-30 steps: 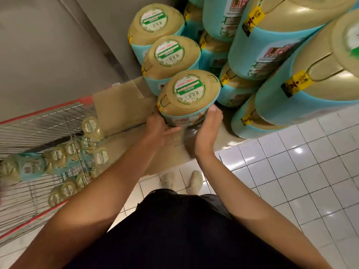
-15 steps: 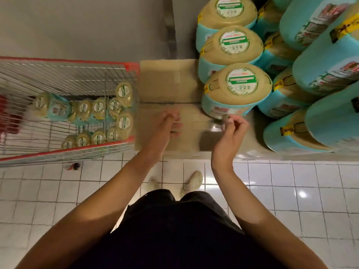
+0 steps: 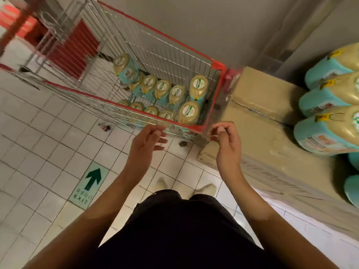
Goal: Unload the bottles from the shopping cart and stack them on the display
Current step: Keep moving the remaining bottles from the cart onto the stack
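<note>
Bottles (image 3: 188,112) wait in the shopping cart (image 3: 218,65) as a person's two hands hover empty over its near front corner: the left hand (image 3: 147,138) with fingers loose and spread, the right hand (image 3: 226,140) with fingers lightly curled around nothing. Judging by that pose, the step in hand is the reach for the next bottle. The two tall ones nearest the front corner look the easiest pick. The next move likely calls for both hands to dip over the red rim, grip one by its sides and lift it clear of the wire. Just right of the cart, the display (image 3: 262,105) of cardboard boxes carries stacked bottles (image 3: 326,133) along its far right edge, with bare cardboard between them and the cart. An exit arrow sticker (image 3: 88,183) marks the tiled floor (image 3: 38,133) near the person's feet. The row along the cart's near wall is half hidden behind wire and rim, so no count is sure; the stack is cut off at the right edge of view; label print is unreadable, and the cart's handle end is a blur
</note>
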`<action>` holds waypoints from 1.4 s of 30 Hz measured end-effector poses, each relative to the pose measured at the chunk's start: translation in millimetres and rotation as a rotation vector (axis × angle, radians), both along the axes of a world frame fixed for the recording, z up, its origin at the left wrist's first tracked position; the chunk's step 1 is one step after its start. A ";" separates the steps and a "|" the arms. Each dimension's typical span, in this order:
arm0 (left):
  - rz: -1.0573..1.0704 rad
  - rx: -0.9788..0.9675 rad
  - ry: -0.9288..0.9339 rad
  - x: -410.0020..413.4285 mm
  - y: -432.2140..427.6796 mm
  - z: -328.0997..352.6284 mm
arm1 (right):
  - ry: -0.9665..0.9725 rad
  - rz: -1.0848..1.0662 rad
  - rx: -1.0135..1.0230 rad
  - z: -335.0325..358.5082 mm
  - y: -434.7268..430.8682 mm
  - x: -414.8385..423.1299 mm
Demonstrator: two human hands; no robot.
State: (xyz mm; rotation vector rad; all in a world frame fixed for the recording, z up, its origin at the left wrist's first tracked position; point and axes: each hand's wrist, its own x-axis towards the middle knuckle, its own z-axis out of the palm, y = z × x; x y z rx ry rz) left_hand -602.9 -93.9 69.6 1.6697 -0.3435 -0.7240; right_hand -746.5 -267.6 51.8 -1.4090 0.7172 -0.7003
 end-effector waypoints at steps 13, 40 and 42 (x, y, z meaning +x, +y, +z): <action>0.276 0.094 0.034 91.9 168.4 -8.8 | 0.118 0.253 0.043 1.6 112.6 123.8; 0.326 0.148 0.152 401.4 49.6 -30.6 | 0.215 0.475 0.042 -51.5 -25.5 521.0; 0.306 0.142 0.171 424.0 41.7 -43.5 | 0.240 0.464 0.033 -62.7 -35.0 544.3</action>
